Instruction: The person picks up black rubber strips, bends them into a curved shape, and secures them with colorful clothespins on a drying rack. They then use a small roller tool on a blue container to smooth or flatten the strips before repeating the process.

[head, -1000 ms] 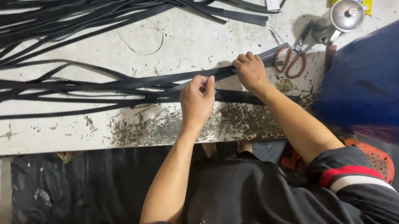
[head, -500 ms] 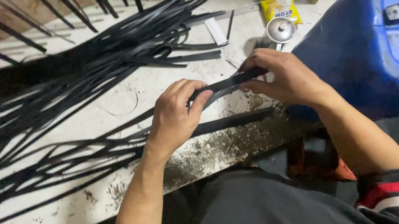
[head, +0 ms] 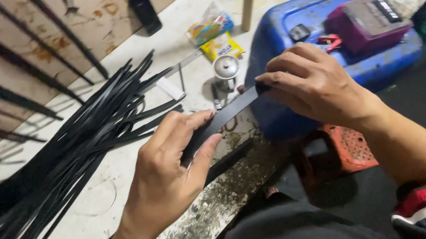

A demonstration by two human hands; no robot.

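Both hands, left hand (head: pixel 167 170) and right hand (head: pixel 313 82), now pinch one black strip (head: pixel 227 116) closed-fingered, lifted off the worktop (head: pixel 96 199), bundle (head: pixel 59 162) at nine o'clock.

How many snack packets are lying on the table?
2: a blue-and-multicoloured packet near the wooden post, and a yellow packet just in front of it, beside the small metal cup. More may be out of view.

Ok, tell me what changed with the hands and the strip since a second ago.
Both hands, left hand and right hand, lifted the black strip up off the table, closer to the camera. Both keep gripping it, one at each end. The pile of strips stays on the table.
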